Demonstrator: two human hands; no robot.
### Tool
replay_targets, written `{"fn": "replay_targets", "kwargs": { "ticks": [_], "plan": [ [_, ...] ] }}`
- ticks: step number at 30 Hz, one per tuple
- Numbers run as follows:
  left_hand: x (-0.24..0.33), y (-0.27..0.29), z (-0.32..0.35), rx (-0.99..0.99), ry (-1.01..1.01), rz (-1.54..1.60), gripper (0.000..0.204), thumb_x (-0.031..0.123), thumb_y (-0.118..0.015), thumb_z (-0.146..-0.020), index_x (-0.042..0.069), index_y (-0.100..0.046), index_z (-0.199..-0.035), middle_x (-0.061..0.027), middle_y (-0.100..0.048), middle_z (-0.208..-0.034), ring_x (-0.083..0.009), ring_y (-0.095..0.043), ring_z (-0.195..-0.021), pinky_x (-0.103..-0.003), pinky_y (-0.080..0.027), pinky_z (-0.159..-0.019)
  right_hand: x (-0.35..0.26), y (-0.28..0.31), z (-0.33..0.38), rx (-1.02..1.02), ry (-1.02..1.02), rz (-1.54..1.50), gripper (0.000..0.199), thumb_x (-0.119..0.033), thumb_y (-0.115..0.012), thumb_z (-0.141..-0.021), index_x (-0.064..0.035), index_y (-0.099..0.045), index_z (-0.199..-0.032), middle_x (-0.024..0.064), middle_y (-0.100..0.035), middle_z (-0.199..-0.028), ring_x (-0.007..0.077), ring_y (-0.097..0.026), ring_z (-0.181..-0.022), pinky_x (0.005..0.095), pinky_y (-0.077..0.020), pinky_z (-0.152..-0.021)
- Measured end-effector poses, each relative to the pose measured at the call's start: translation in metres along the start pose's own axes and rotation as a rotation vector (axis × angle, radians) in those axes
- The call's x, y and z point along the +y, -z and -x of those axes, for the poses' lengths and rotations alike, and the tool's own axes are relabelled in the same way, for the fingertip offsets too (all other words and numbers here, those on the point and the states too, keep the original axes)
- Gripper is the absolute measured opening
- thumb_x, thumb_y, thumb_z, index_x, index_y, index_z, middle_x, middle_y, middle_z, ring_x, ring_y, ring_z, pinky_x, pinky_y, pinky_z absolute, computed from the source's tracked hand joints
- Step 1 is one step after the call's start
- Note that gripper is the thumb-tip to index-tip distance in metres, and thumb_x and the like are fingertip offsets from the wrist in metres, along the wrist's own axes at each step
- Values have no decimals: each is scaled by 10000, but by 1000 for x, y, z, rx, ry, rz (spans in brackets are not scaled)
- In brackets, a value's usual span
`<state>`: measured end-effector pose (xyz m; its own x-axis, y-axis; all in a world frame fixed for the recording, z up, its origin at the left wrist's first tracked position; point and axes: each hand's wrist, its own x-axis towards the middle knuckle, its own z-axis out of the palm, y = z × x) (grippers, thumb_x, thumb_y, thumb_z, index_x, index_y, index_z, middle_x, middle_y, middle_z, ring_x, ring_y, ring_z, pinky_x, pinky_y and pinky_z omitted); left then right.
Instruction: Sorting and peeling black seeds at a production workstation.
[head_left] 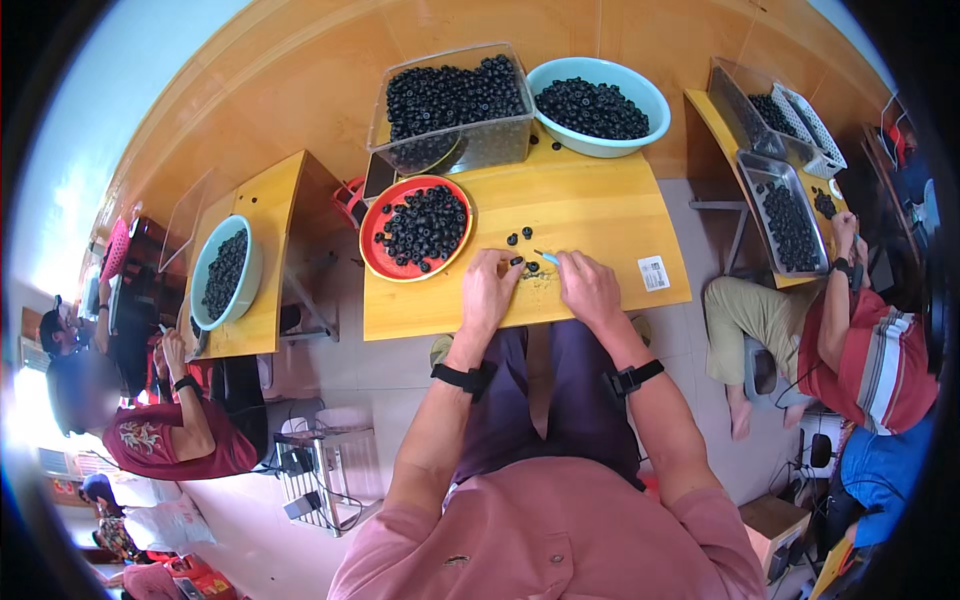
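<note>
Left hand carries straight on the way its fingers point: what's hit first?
Probably the nearer of the two loose black pieces on the yellow table, just ahead of the left hand. Hand height is unclear, so it might pass over.

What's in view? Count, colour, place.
Tables: 3+, yellow, centre, left, right
Black parts: many, black, containers and tables
Tool: 1, blue, over centre table
Round tray: 1, red, centre table left
Bins: 2+, clear, centre, right tables
Basins: 2, aqua, centre, left tables
Metal tray: 1, silver, right table
Basket: 1+, white, right table
Label: 1, white, centre right
People: several, varied, both sides
Background clutter: uncounted, mixed, edges
Left hand: 1, bare, pinching black part
Right hand: 1, bare, holding tool
</note>
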<state>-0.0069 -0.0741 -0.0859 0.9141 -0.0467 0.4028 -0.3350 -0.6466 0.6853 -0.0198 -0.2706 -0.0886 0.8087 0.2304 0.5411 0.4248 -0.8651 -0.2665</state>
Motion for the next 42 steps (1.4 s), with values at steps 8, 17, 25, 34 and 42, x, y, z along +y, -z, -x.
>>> {"fn": "replay_targets", "kwargs": {
  "ticks": [8,17,25,34,42],
  "plan": [
    [10,-9,10,119,154,282,229,84,-759,-857,16,-727,-1073,-132,-689,-865,-231,-686,-765,-340,-550,-700,-5,2,-2,-7,14,-17,85,-94,-582,-906,-49,-638,-953,108,-631,-796,292,-679,-746,423,-554,-631],
    [9,-14,10,177,160,367,229,25,-750,-835,-1,-730,-1061,-121,-654,-899,-210,-653,-726,-314,-536,-680,-4,0,1,8,30,17,101,-123,-588,-924,-55,-629,-986,106,-620,-797,299,-673,-750,430,-545,-628],
    [4,-22,12,132,139,337,270,-11,-776,-781,2,-700,-1041,-116,-655,-872,-190,-646,-698,-313,-533,-655,-5,2,1,-8,93,20,110,-90,-588,-895,-50,-634,-986,96,-620,-804,276,-669,-737,404,-548,-623],
    [4,-24,12,100,124,335,257,0,-778,-788,3,-690,-1030,-116,-665,-865,-194,-654,-687,-306,-540,-652,-8,7,1,0,174,14,164,-67,-604,-850,-35,-655,-1003,73,-617,-801,238,-660,-729,366,-549,-619],
    [7,-22,10,87,129,345,270,1,-776,-784,2,-684,-1038,-113,-671,-865,-197,-661,-702,-315,-549,-668,-6,5,1,-6,182,6,161,-70,-609,-854,-36,-656,-1003,77,-609,-797,240,-656,-727,366,-553,-623]
  ]
}}
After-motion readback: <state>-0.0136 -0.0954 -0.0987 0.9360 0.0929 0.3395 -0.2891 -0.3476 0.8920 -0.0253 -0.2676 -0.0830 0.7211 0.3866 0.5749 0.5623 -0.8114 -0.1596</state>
